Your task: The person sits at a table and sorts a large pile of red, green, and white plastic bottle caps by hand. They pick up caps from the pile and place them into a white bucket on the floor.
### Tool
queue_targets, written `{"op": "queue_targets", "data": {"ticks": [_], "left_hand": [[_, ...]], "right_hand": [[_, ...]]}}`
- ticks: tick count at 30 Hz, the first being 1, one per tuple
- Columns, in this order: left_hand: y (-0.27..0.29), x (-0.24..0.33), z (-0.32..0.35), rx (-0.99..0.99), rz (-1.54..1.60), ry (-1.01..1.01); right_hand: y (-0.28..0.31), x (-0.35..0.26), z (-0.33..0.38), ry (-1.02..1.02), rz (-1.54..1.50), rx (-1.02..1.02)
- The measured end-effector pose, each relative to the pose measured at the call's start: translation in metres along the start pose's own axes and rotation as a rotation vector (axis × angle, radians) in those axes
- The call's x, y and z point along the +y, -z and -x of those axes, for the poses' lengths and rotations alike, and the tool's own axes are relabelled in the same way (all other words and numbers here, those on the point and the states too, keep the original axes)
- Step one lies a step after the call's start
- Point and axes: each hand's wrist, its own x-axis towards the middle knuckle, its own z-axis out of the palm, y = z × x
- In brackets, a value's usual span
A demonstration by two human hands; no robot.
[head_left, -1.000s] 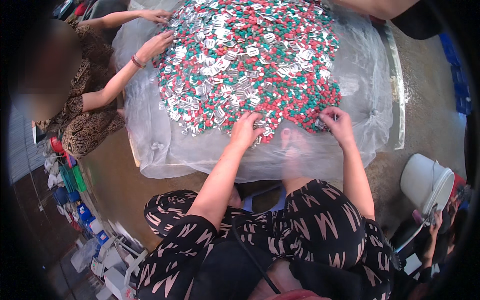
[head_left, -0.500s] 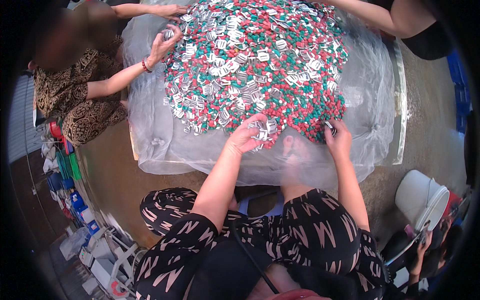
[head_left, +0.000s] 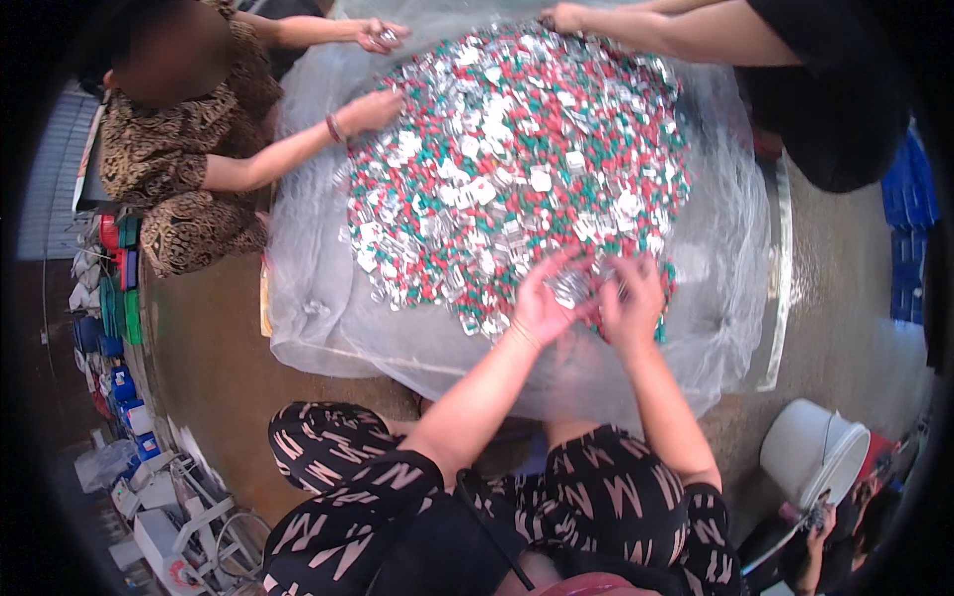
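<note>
A wide pile of red, green and white pebble-like pieces mixed with silver slotted buckles (head_left: pixel 512 233) covers a table draped in a sheer whitish sheet (head_left: pixel 328 328). At its near edge my left hand (head_left: pixel 542 306) is turned palm up, its fingers curled round several silver metal buckles (head_left: pixel 570 288). Close beside it on the right, my right hand (head_left: pixel 636 303) is bent over the pile with its fingers drawn in. Motion blurs it, but a shiny dark-silver buckle seems to sit between its fingers.
At the left a person in a patterned outfit (head_left: pixel 179 149) reaches into the pile with both hands. Another person's arms (head_left: pixel 666 30) come in from the far right. A white bucket (head_left: pixel 810 452) lies tilted on the floor at right; blue crates (head_left: pixel 906 228) stand beyond.
My right hand has moved left, close to my left hand, which has shifted right with its buckles. The person at left has drawn one hand back from the pile. The view has shifted somewhat.
</note>
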Motion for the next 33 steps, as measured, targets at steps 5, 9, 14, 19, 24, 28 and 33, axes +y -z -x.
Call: {"op": "queue_targets", "data": {"ticks": [5, 9, 14, 19, 24, 28, 33], "left_hand": [[0.013, -0.021, -0.015, -0.318, 0.213, 0.090], [-0.020, -0.021, -0.011, -0.083, 0.217, 0.040], [-0.034, 0.036, -0.052, 0.073, 0.433, 0.069], [-0.221, 0.212, -0.143, -0.233, -0.126, -0.388], [-0.304, 0.276, -0.104, -0.306, -0.324, -0.593], [-0.254, 0.281, -0.099, -0.397, -0.467, -0.649], [-0.079, 0.208, -0.038, 0.077, -0.803, -0.356]], "right_hand": [[-0.033, -0.032, 0.018, 0.068, -0.030, -0.179], [-0.018, -0.038, 0.008, 0.238, 0.181, -0.081], [0.016, -0.015, -0.019, 0.031, 0.035, 0.167], [0.043, 0.048, -0.002, -0.297, -0.025, 0.255], [0.034, 0.083, 0.027, -0.454, -0.095, 0.297], [0.040, 0.105, 0.045, -0.526, 0.129, 0.198], [0.047, 0.133, 0.069, -0.639, 0.256, 0.049]]}}
